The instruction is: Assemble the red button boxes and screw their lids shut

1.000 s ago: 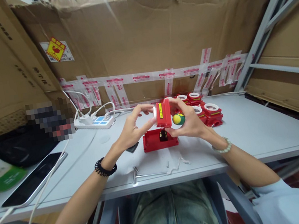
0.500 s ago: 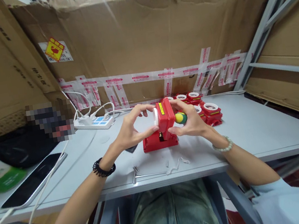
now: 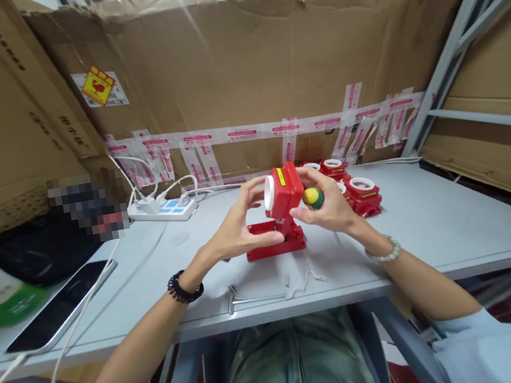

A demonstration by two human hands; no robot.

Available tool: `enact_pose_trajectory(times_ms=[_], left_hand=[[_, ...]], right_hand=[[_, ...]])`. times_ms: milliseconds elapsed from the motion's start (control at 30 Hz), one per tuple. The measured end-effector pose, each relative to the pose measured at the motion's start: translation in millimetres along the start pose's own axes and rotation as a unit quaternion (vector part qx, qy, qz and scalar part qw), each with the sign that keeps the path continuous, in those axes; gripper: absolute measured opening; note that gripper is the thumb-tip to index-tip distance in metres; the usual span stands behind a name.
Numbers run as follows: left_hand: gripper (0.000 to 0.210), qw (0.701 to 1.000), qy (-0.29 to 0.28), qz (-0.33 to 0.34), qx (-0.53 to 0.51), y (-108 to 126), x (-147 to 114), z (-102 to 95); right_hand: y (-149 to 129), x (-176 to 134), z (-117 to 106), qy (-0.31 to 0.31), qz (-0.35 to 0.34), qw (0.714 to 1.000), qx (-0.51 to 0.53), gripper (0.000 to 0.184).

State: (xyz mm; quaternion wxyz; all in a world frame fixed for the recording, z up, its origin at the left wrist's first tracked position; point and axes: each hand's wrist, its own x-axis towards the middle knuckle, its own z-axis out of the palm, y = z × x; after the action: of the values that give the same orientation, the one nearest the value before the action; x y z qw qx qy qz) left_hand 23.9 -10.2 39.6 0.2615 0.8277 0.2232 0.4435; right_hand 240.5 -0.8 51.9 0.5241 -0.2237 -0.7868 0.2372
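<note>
I judge the red housing (image 3: pixel 290 187) light, stiff, best side-held; my right hand (image 3: pixel 332 203) clasps it and a green-yellow handle (image 3: pixel 313 199), left hand (image 3: pixel 235 231) half-open, its hold unclear.

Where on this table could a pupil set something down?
Widest: the right of the table, between the white-ringed red units and the right-hand edge. Smaller: between the phone and the black wristband. Crowded: the middle, where the left hand and right hand surround the red housing above the red base, and near the front edge, where a metal rod lies.
</note>
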Motion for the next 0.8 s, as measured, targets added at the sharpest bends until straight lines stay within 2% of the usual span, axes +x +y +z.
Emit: enact_pose_trajectory(times_ms=[167, 300, 400, 467, 567, 633, 700, 800], left_hand=[[0.069, 0.999, 0.038, -0.017, -0.022, -6.5, -0.1, 5.1], [0.069, 1.0, -0.001, -0.016, -0.017, -5.9, 1.1, 4.3], [0.073, 0.998, -0.002, -0.03, 0.057, -0.8, 2.4, -5.9], [0.068, 0.986, -0.003, -0.064, 0.154, -1.4, -0.8, -19.7], [0.05, 0.946, -0.056, -0.138, 0.287, -13.4, -17.5, -44.7], [0.049, 0.916, -0.109, -0.201, 0.329, -25.1, -34.6, -58.4], [0.051, 0.899, -0.163, -0.237, 0.33, -34.5, -50.9, -67.1], [0.048, 0.893, -0.2, -0.257, 0.31, -39.3, -64.0, -71.7]], right_hand=[[0.1, -0.2, -0.4, -0.028, 0.022, 0.999, 0.017, 0.065], [-1.2, -1.4, 0.4, -0.032, 0.045, 0.998, 0.009, 0.075], [-2.1, -2.0, 0.8, -0.006, 0.033, 0.999, -0.036, 0.091], [-2.5, -1.4, -0.8, 0.027, 0.018, 0.997, -0.065, 0.093], [-2.1, 0.4, -5.6, 0.064, 0.005, 0.994, -0.084, 0.083], [-1.3, 1.4, -8.8, 0.083, 0.006, 0.993, -0.083, 0.077], [-0.3, 1.9, -10.4, 0.104, 0.01, 0.991, -0.081, 0.074], [0.6, 2.3, -10.0, 0.131, 0.013, 0.988, -0.079, 0.069]])
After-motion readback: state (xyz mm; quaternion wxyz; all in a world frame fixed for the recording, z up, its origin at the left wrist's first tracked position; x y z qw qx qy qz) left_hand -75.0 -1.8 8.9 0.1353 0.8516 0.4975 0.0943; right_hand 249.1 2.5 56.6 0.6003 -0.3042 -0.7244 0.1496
